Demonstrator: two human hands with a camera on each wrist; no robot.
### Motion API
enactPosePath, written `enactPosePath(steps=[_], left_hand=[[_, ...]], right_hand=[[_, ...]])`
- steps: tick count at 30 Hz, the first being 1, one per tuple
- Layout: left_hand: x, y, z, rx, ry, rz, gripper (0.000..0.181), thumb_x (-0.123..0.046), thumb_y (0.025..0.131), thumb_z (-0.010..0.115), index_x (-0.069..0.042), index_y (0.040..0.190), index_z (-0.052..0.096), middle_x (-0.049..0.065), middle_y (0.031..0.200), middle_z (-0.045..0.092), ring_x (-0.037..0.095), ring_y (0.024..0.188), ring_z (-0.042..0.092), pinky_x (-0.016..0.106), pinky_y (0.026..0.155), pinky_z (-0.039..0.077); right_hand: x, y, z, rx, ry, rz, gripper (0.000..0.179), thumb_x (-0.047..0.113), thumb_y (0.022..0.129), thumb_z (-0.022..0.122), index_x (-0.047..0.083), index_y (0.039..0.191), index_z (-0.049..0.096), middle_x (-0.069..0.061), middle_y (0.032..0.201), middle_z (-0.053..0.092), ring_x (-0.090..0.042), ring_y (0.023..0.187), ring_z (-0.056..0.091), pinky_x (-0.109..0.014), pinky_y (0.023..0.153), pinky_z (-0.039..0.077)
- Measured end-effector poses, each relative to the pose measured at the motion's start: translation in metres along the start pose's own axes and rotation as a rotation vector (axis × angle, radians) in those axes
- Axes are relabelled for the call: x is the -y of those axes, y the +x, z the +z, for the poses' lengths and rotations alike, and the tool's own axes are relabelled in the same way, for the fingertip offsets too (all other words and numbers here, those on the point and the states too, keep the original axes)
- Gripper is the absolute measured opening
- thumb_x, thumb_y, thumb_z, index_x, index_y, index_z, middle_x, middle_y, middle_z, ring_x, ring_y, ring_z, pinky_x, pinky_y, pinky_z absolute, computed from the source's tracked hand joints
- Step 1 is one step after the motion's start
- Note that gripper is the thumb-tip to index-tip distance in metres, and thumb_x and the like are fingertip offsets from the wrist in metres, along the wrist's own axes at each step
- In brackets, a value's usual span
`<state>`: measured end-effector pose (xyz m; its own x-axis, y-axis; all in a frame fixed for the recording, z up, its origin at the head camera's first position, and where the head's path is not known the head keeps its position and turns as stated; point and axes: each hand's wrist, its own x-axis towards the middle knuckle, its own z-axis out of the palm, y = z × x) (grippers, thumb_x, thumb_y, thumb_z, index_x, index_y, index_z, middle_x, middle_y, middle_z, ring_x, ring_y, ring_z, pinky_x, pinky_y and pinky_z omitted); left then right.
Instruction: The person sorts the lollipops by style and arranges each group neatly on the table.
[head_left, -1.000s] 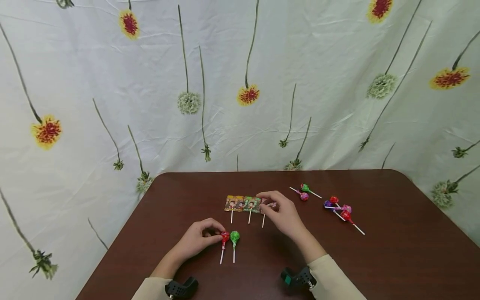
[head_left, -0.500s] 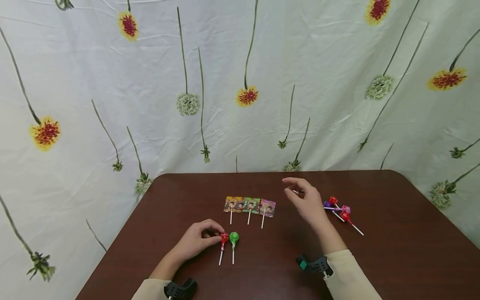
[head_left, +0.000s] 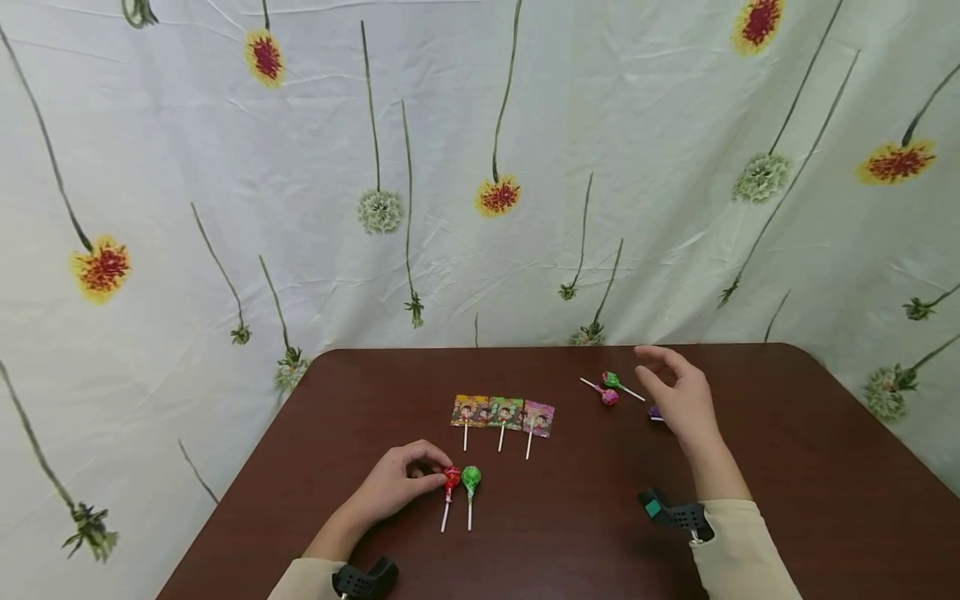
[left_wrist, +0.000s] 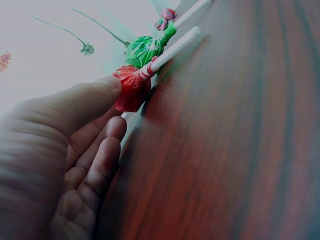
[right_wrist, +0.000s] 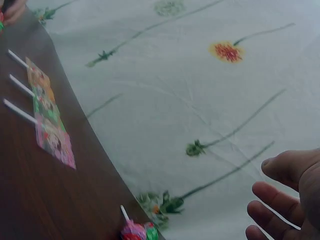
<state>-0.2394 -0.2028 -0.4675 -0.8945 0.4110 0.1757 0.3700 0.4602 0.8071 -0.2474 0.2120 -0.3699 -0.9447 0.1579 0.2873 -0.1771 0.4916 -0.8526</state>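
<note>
My left hand [head_left: 397, 485] pinches the wrapped head of a red lollipop [head_left: 452, 478] lying on the table. Close on its right lies a green lollipop [head_left: 470, 476], stick toward me. In the left wrist view, thumb and fingers meet the side of the red lollipop's head [left_wrist: 133, 92]. My right hand [head_left: 688, 407], with nothing in it, hovers over the right part of the table, fingers apart. It mostly hides a group of lollipops there; a bit of a purple lollipop [head_left: 656, 412] shows past it.
Three flat-packed lollipops lie in a row: orange [head_left: 469, 410], green [head_left: 506, 413] and pink [head_left: 538, 418]. Behind and to the right, a round green lollipop [head_left: 611, 380] and a pink lollipop [head_left: 608, 397] lie together. A flowered cloth [head_left: 450, 275] hangs behind the brown table [head_left: 360, 383].
My right hand has moved right from the pink flat-packed lollipop, past the green and pink pair, to above the group at the right. The left hand has stayed on the red lollipop.
</note>
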Motion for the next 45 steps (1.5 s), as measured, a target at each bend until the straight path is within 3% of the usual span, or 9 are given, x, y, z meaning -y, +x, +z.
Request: enactPosePath(steps=[6,15,19,28,33,36,45], left_hand=[[0.001,0.000,0.001,0.005,0.004,-0.029,0.011,-0.022,0.089,0.076,-0.022,0.100,0.074,-0.001,0.098,0.068,0.005,0.080,0.060,0.023,0.066,0.052],[-0.001,-0.001,-0.001,0.005,0.000,-0.033,0.011,-0.023,0.090,0.075,-0.024,0.101,0.073,-0.001,0.099,0.068,0.005,0.081,0.060,0.023,0.067,0.052],[-0.001,-0.001,0.000,0.005,0.000,-0.036,0.011,-0.022,0.090,0.075,-0.024,0.101,0.073,-0.001,0.099,0.069,0.005,0.082,0.061,0.023,0.068,0.052],[-0.001,-0.001,0.000,0.004,0.008,-0.048,0.011,-0.023,0.090,0.075,-0.024,0.101,0.073,-0.002,0.099,0.068,0.005,0.082,0.061,0.023,0.068,0.052],[0.001,-0.001,-0.001,0.002,0.002,-0.051,0.011,-0.023,0.090,0.075,-0.024,0.101,0.073,-0.002,0.099,0.068,0.005,0.083,0.061,0.023,0.069,0.052],[0.001,-0.001,-0.001,0.001,0.001,-0.048,0.011,-0.023,0.090,0.075,-0.024,0.101,0.073,-0.001,0.098,0.068,0.005,0.082,0.061,0.023,0.069,0.052],[0.002,0.000,0.001,0.005,-0.008,-0.027,0.012,-0.021,0.090,0.075,-0.020,0.102,0.074,0.001,0.098,0.069,0.005,0.080,0.060,0.023,0.067,0.052]], right_hand=[[-0.016,0.001,-0.018,-0.020,-0.030,0.054,0.039,0.029,0.102,0.057,0.012,0.137,0.058,-0.015,0.128,0.061,-0.006,0.095,0.053,-0.022,0.068,0.047],[-0.045,0.003,-0.029,-0.060,-0.087,0.133,0.040,0.025,0.102,0.057,0.011,0.139,0.056,-0.017,0.129,0.061,-0.002,0.089,0.051,-0.019,0.068,0.046],[-0.057,0.003,-0.031,-0.062,-0.099,0.181,0.041,0.024,0.102,0.058,0.009,0.140,0.055,-0.019,0.130,0.060,-0.010,0.089,0.053,-0.019,0.064,0.047],[-0.080,-0.001,-0.038,-0.007,-0.137,0.256,0.043,0.019,0.101,0.057,0.003,0.141,0.052,-0.025,0.141,0.052,-0.038,0.117,0.053,-0.019,0.072,0.043],[-0.092,-0.003,-0.040,0.022,-0.128,0.287,0.044,0.019,0.102,0.056,0.001,0.142,0.050,-0.027,0.144,0.049,-0.042,0.125,0.049,-0.038,0.090,0.048],[-0.096,-0.003,-0.040,0.040,-0.121,0.300,0.045,0.021,0.102,0.056,0.001,0.142,0.050,-0.028,0.145,0.047,-0.044,0.129,0.043,-0.052,0.100,0.043],[-0.107,-0.006,-0.041,0.057,-0.208,0.273,0.041,0.025,0.101,0.057,0.002,0.135,0.057,-0.029,0.145,0.049,-0.047,0.132,0.041,-0.061,0.104,0.037]])
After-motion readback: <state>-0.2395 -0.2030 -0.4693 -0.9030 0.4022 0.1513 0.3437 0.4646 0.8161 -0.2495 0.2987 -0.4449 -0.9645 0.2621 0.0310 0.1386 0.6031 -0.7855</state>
